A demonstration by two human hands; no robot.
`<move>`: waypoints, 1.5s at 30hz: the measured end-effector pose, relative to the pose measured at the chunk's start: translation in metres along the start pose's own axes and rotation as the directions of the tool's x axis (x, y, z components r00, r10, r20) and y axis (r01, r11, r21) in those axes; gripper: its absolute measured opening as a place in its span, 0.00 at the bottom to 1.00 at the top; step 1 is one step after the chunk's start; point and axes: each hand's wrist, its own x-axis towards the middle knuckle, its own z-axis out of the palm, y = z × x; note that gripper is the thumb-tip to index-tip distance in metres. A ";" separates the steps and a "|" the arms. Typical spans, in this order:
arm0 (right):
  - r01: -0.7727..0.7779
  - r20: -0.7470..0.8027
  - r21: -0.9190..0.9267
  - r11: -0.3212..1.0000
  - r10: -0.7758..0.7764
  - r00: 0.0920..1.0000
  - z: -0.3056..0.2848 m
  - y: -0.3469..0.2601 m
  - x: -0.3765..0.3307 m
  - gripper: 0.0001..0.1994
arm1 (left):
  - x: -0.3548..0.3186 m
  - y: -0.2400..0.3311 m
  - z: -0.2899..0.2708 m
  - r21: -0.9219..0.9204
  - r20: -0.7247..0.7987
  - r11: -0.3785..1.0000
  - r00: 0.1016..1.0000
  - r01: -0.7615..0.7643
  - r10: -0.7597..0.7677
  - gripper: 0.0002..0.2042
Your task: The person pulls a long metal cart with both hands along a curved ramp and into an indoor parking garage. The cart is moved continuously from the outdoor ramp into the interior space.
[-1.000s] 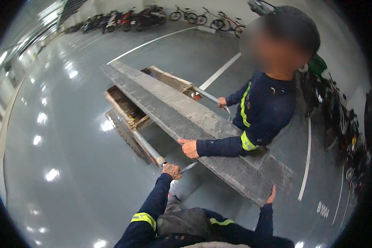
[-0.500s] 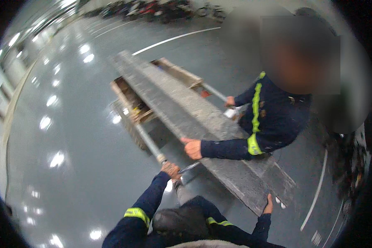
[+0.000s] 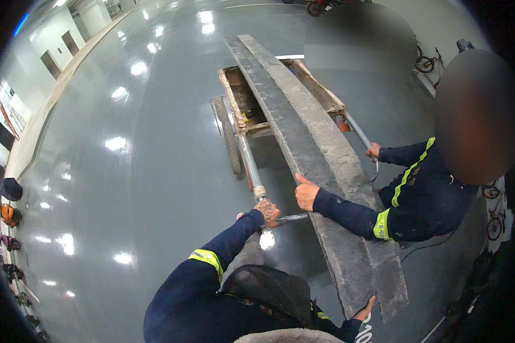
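Note:
My left hand [image 3: 267, 212] is wrapped round the left metal handle [image 3: 249, 163] of a two-handled cart. The cart's worn wooden box [image 3: 233, 94] carries two long grey stone slabs [image 3: 294, 123], side by side and overhanging towards me. At their near end my right hand [image 3: 365, 310] grips the edge of the darker slab, its fingers mostly hidden beneath. A co-worker [image 3: 423, 194] on the right holds the other handle [image 3: 357, 128] with one hand [image 3: 373, 151] and rests the other hand [image 3: 308, 193] on the darker slab's left edge.
A cart wheel [image 3: 228, 134] shows left of the box. Glossy grey floor [image 3: 137, 188] spreads around us. Bicycles [image 3: 426, 62] stand by the right wall, a red motorbike [image 3: 317, 8] at the far end, and several parked vehicles [image 3: 10, 216] along the left. A light kerb [image 3: 40, 128] edges the left side.
My view has swung to the right, and the cart and slabs now point more straight ahead. Both my hands and the co-worker's hands keep their holds.

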 end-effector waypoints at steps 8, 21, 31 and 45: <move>-0.063 -0.105 -0.035 0.997 0.059 0.993 -0.001 0.057 0.032 0.42 | 0.023 -0.007 0.029 0.030 0.061 0.999 0.997 -0.039 0.037 0.16; 0.089 -0.110 0.074 0.993 -0.080 0.991 0.008 0.042 0.057 0.40 | 0.042 -0.011 -0.022 0.147 0.198 0.988 0.978 0.043 -0.072 0.13; 0.012 -0.160 -0.043 0.999 -0.019 0.987 0.054 0.014 0.004 0.38 | 0.030 -0.035 0.002 0.115 0.131 0.978 0.973 0.175 -0.190 0.10; 0.183 -0.194 0.192 0.964 -0.145 0.970 -0.014 0.052 0.032 0.35 | 0.084 0.008 -0.024 0.156 -0.061 0.978 0.987 -0.138 0.149 0.13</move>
